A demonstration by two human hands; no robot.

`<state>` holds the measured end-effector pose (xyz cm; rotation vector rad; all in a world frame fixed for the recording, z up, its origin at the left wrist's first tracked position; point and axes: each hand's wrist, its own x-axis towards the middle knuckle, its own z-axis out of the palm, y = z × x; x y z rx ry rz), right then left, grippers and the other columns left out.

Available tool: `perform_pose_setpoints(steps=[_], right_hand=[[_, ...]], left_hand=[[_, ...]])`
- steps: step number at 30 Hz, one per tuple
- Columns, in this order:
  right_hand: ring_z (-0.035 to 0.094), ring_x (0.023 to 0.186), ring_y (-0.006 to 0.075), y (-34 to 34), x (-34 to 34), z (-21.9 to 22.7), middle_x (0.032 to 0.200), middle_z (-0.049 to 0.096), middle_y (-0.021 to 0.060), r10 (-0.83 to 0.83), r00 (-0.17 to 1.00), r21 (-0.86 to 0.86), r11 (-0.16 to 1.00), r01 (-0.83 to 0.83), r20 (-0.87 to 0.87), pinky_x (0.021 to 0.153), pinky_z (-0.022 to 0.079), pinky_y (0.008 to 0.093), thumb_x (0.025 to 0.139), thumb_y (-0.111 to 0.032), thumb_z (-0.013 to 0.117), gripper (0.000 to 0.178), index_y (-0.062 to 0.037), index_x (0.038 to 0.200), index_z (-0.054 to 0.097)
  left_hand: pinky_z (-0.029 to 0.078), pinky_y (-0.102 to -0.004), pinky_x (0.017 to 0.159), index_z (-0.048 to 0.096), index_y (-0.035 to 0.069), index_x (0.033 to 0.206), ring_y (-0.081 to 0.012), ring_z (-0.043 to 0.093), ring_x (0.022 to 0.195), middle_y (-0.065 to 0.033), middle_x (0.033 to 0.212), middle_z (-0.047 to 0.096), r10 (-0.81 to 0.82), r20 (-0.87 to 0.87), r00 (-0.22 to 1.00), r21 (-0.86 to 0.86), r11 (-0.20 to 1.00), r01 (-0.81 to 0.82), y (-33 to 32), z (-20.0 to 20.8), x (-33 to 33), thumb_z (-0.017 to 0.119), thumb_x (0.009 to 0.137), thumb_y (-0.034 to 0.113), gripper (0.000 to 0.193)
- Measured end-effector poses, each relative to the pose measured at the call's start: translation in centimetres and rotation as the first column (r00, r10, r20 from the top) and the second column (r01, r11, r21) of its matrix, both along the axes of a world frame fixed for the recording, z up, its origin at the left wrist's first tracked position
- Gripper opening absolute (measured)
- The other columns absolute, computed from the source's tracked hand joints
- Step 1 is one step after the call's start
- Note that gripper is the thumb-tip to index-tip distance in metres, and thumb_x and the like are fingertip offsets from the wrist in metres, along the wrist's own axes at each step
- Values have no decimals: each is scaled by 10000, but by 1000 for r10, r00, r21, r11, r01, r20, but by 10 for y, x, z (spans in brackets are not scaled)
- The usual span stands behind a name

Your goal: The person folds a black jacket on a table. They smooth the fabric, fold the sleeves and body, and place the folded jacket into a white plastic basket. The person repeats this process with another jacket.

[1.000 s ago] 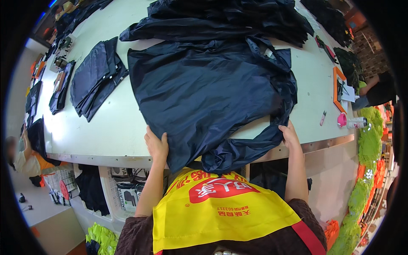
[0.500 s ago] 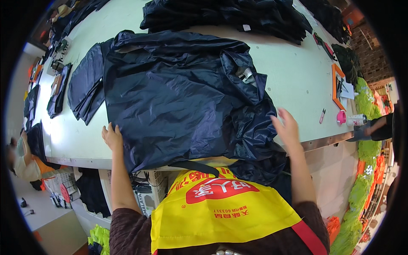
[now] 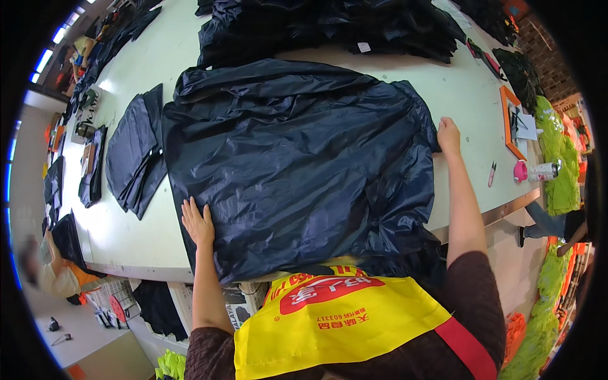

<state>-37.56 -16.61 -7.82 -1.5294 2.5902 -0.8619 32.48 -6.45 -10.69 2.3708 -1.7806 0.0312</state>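
Observation:
A large dark navy garment [image 3: 304, 164] of thin, shiny, creased cloth lies spread over the white table in front of me, its near edge hanging over the table's front against my yellow apron. My left hand [image 3: 198, 221] rests flat on its left side, fingers stretched out. At the upper right edge of the cloth, my right hand [image 3: 448, 136] is closed with curled fingers on the garment's margin. Just left of the garment, folded dark cloth pieces [image 3: 135, 152] lie in a fan shape.
A tall pile of black garments [image 3: 329, 28] stands at the far side of the table [image 3: 468, 171]. On the right lie an orange frame [image 3: 512, 123], a pink tape roll [image 3: 520, 171], a can [image 3: 543, 171] and a small pen-like tool [image 3: 491, 174]. People stand at both sides.
My right hand has moved up and away, and the garment's right side, bunched before with a pale label showing, is now spread out. My left hand has shifted onto the cloth.

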Motion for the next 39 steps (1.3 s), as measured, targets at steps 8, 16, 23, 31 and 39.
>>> perform_pose_setpoints(steps=[8, 16, 23, 31, 39], right_hand=[[235, 1344, 392, 84, 151, -11, 1444, 290, 199, 425, 867, 366, 874, -320, -258, 998, 165, 660, 842, -529, 521, 761, -62, 1400, 300], [193, 1353, 409, 78, 150, 34, 1468, 236, 215, 384, 903, 414, 866, -279, -195, 1029, 157, 621, 846, -569, 484, 799, -56, 1417, 263], [249, 1342, 379, 193, 85, 26, 1449, 280, 212, 224, 958, 595, 800, -75, -181, 1065, 201, 537, 848, -499, 533, 744, -53, 1401, 313], [314, 1323, 301, 384, 145, 0, 1410, 370, 137, 142, -355, -3, 931, 364, 924, 1078, 254, 462, 880, -478, 525, 708, -82, 1420, 295], [626, 809, 225, 352, 121, 104, 854, 612, 121, 103, 4, -97, 930, 354, 995, 785, 507, 351, 765, -262, 580, 281, -35, 929, 591]], left_hand=[[175, -484, 1092, 287, 87, 1424, -331, 215, 1372, -171, 1476, 258, 43, 88, 995, 33, 998, -46, -14, 2, -17, 433, 887, 553, 726], [138, -546, 1080, 279, 35, 1415, -376, 172, 1378, -228, 1467, 237, -122, -41, 992, -92, 989, 118, -5, 19, -35, 556, 835, 503, 795], [148, -554, 1070, 322, 81, 1403, -360, 206, 1367, -188, 1465, 262, -254, -25, 967, 61, 965, 255, 68, 20, -47, 618, 767, 528, 832], [317, -437, 999, 555, 62, 1182, -328, 422, 1226, -151, 1258, 510, -792, -341, 506, -354, 607, 712, 48, 65, -199, 674, 759, 198, 460], [154, -712, 981, 397, 146, 1369, -278, 282, 1353, -112, 1421, 374, -939, -238, 248, -12, 258, 966, 71, 32, -277, 510, 779, 643, 780]])
